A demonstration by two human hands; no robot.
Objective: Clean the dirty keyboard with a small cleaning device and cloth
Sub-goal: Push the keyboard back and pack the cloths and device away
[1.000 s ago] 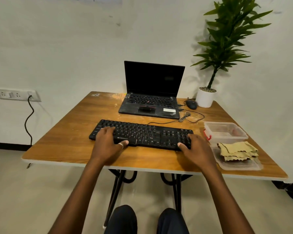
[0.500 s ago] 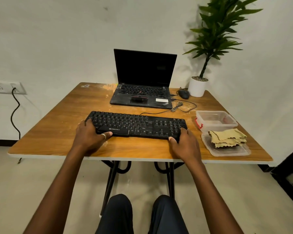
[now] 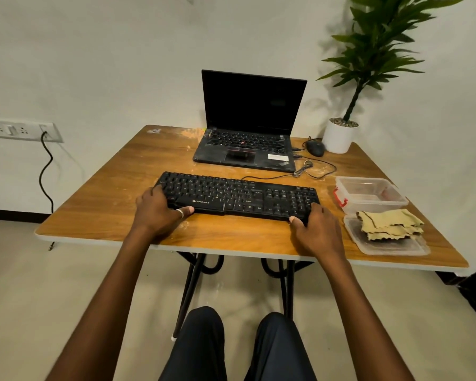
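A black wired keyboard lies across the middle of the wooden table. My left hand grips its left end, thumb along the front edge and fingers over the corner. My right hand grips its right end the same way. A folded yellowish cloth rests on a clear plastic lid to the right of the keyboard. No small cleaning device is visible.
An open black laptop stands behind the keyboard, with a mouse and a coiled cable beside it. A clear plastic box sits at the right. A potted plant occupies the far right corner.
Both hands have shifted outward from resting on the keys to gripping the keyboard's two ends. The keyboard has slid slightly toward me.
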